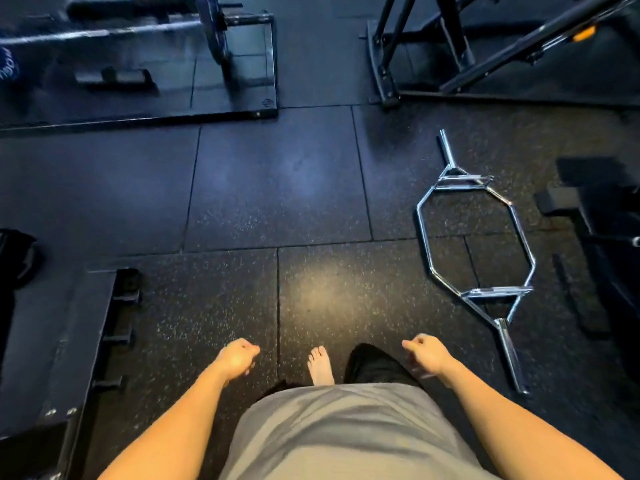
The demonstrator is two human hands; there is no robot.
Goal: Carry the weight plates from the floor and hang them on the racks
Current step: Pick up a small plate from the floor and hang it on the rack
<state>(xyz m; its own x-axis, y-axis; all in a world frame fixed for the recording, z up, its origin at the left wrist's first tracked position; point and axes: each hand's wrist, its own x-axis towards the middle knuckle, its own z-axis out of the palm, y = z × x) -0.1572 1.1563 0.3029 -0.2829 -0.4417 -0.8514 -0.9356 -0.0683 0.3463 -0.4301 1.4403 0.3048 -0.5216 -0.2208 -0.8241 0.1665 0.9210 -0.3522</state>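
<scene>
My left hand (239, 356) hangs low in front of me, fingers loosely curled, with nothing in it. My right hand (427, 351) is at the same height to the right, also loosely curled and holding nothing. A dark blue weight plate (214, 27) stands on edge on a barbell (100, 32) at the top left, inside a black rack frame (270, 60). No loose plate shows on the floor near my hands. One bare foot (321, 365) stands between my hands on the speckled rubber floor (277, 188).
A chrome hex bar (474, 237) lies on the floor to my right. A black machine frame (433, 46) stands at the top right, a bench base (595, 209) at the right edge. A black platform with pegs (104, 341) lies at the lower left.
</scene>
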